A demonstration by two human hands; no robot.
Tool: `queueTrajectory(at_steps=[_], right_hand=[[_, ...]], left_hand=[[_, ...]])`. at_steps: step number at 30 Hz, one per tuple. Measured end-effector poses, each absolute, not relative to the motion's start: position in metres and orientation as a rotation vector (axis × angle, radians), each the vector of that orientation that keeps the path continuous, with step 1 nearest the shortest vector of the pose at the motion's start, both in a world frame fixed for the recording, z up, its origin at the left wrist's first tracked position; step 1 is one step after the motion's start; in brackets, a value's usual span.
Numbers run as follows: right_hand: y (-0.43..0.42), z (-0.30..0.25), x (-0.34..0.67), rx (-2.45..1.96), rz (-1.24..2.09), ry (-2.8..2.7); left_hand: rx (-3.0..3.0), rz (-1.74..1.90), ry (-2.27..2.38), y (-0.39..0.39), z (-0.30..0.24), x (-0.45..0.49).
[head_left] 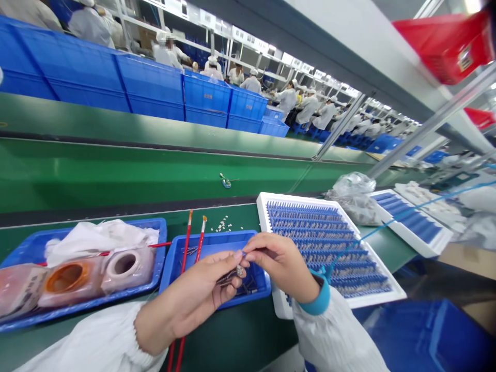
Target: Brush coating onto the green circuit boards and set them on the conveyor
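My left hand (194,299) is closed on a small bunch of thin metal parts (229,276), held over a small blue tray (217,248). My right hand (277,263) pinches one tiny blue-tipped part (243,254) right at my left fingertips. A blue wrist strap (318,299) with a cord sits on my right wrist. Just right of my hands lies a white tray (271,204) filled with rows of blue parts.
Two red-handled brushes (194,240) lean across the small tray. A larger blue tray (158,230) at left holds tape rolls and plastic bags. A green conveyor belt (116,175) runs behind, with blue crates and other workers beyond. Another white tray (418,227) lies at right.
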State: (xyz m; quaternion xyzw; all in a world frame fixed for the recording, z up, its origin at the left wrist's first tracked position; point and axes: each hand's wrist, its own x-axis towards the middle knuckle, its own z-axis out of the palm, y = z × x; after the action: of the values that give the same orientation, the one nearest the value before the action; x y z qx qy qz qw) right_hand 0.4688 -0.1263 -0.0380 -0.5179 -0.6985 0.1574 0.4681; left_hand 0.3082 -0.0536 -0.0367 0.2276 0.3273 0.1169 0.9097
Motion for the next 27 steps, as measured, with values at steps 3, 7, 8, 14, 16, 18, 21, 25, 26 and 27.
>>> queueTrajectory(at_steps=[3,7,8,14,16,18,21,25,26,27], right_hand=[[-0.129,-0.031,0.484,-1.382,0.363,-1.727],[-0.113,-0.019,0.539,-1.710,0.244,-1.653],[-0.105,-0.018,0.557,-1.809,0.216,-1.632],[-0.052,-0.033,0.626,-2.323,0.177,-1.597],[-0.043,-0.041,0.632,-2.429,0.190,-1.617],[-0.038,-0.049,0.633,-2.506,0.204,-1.637],[-0.036,-0.057,0.635,-2.582,0.221,-1.665],[-0.036,-0.061,0.638,-2.631,0.230,-1.699],[-0.036,-0.062,0.639,-2.638,0.230,-1.706],[-0.036,-0.063,0.639,-2.643,0.230,-1.713]], left_hand=[[0.459,0.212,0.712,-0.053,-0.033,0.308],[0.409,0.236,0.758,-0.049,-0.024,0.307],[0.393,0.247,0.752,-0.049,-0.022,0.306],[0.298,0.303,0.744,-0.047,-0.021,0.301],[0.277,0.358,0.768,-0.045,-0.020,0.301],[0.275,0.417,0.788,-0.044,-0.019,0.302],[0.290,0.454,0.819,-0.042,-0.016,0.303],[0.319,0.442,0.829,-0.042,-0.015,0.304],[0.322,0.438,0.825,-0.043,-0.016,0.304],[0.322,0.437,0.823,-0.043,-0.016,0.304]])
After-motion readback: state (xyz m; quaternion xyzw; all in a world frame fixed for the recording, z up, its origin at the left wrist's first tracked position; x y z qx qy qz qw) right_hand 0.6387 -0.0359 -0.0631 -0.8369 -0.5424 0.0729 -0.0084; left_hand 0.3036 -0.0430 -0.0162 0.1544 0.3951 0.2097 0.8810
